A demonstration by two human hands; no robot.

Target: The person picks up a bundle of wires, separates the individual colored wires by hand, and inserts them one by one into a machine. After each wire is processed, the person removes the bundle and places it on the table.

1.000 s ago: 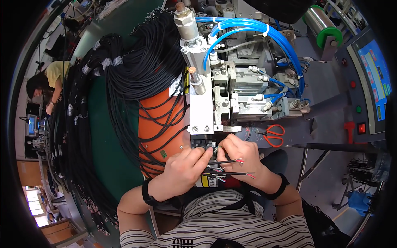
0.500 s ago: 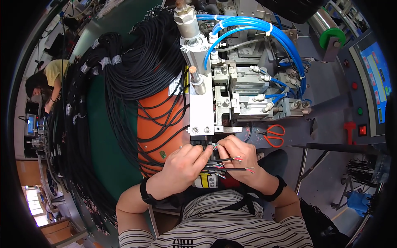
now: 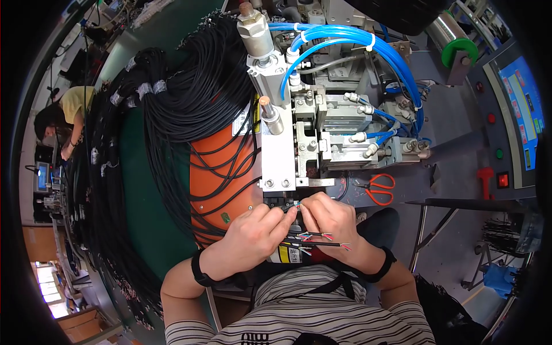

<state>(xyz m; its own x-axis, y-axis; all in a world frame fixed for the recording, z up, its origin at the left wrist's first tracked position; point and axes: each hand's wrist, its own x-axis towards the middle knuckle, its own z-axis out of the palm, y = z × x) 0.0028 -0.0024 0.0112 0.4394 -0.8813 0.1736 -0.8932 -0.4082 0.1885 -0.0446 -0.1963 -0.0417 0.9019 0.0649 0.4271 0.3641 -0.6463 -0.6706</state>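
Below the front of a metal pneumatic machine point(image 3: 280, 155), my two hands meet at one black cable end. My left hand point(image 3: 257, 234) is closed, thumb and forefinger pinching the cable near its stripped tip. Several more black cables point(image 3: 322, 244) pass from under this hand to the right, their thin coloured wires bared. My right hand point(image 3: 329, 219) is closed too, its fingertips pinching the small coloured wires point(image 3: 298, 204) at the tip. Fingers partly cover those wires, so their order cannot be made out.
A big bundle of black cables point(image 3: 198, 86) lies on the left, over an orange plate point(image 3: 221, 167) and green table point(image 3: 150, 190). Red-handled scissors point(image 3: 379, 190) rest right of my hands. Blue air hoses point(image 3: 368, 37) arch above; a control screen point(image 3: 520, 109) stands at far right.
Both hands have shifted slightly, still pinching at the cable tip. The loose cable ends below them have sunk a little toward me. The view has moved slightly.
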